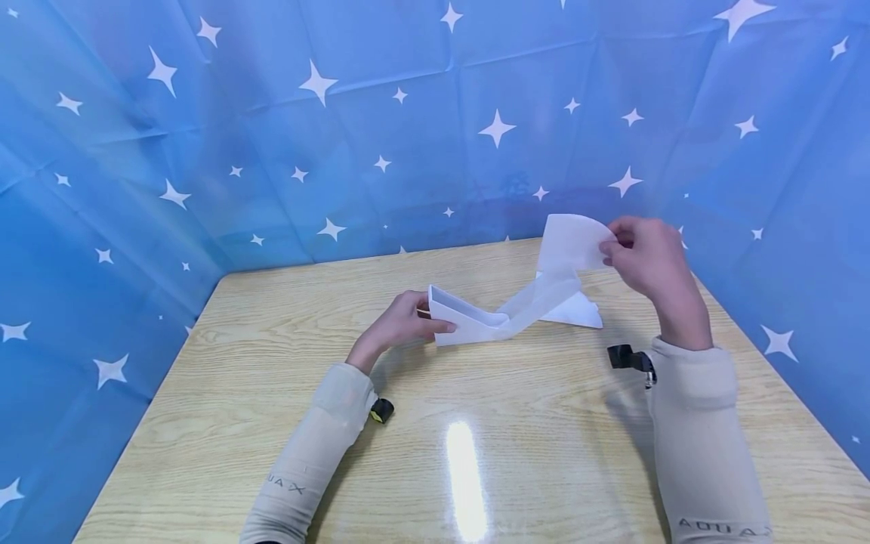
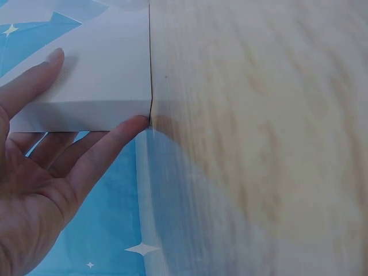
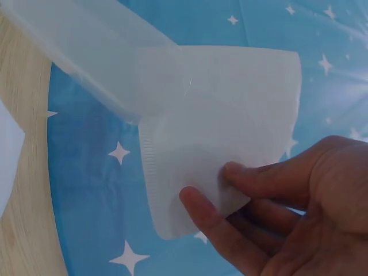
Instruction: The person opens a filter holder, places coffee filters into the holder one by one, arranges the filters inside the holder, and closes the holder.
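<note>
Left of the table's middle, my left hand [image 1: 401, 323] grips the end of a white cardboard box [image 1: 465, 323] with a low, sloping side. In the left wrist view the thumb lies on the box's broad face [image 2: 109, 63], and a fingertip touches its lower corner. My right hand [image 1: 649, 253], raised at the back right, pinches the edge of a thin white sheet [image 1: 569, 240] between thumb and fingers. A translucent strip [image 1: 544, 297] runs from this sheet down to the box's right end. Short lines mark one edge of the sheet [image 3: 224, 98] in the right wrist view.
Another white piece [image 1: 578, 311] lies on the wooden table [image 1: 272, 423] behind the strip; its kind is unclear. A blue curtain with white stars [image 1: 381, 113] stands along the table's back and sides. Small dark devices sit at the left wrist [image 1: 382, 410] and right wrist [image 1: 621, 357].
</note>
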The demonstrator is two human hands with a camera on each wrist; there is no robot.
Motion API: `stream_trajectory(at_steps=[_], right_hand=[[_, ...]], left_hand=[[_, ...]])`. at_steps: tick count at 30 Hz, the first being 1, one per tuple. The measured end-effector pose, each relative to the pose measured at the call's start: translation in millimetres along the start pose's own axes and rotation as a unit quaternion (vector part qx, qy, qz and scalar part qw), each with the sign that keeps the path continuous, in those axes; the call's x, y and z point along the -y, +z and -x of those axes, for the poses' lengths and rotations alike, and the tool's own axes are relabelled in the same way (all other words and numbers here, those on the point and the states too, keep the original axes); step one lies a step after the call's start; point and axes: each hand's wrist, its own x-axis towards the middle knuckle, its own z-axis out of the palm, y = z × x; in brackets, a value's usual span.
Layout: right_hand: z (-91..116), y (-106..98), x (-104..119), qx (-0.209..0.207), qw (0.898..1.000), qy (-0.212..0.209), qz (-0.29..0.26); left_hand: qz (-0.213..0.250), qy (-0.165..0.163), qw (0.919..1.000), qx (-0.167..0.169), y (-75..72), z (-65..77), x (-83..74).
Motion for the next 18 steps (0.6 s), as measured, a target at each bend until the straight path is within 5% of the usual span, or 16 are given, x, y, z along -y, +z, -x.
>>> stream_trajectory(at_steps=[18], right_hand=[[7, 6, 20, -0.025, 0.996, -0.079, 0.03]], left_hand=[[-0.003, 0.01, 0.9999, 0.006, -0.9, -0.1, 0.2]])
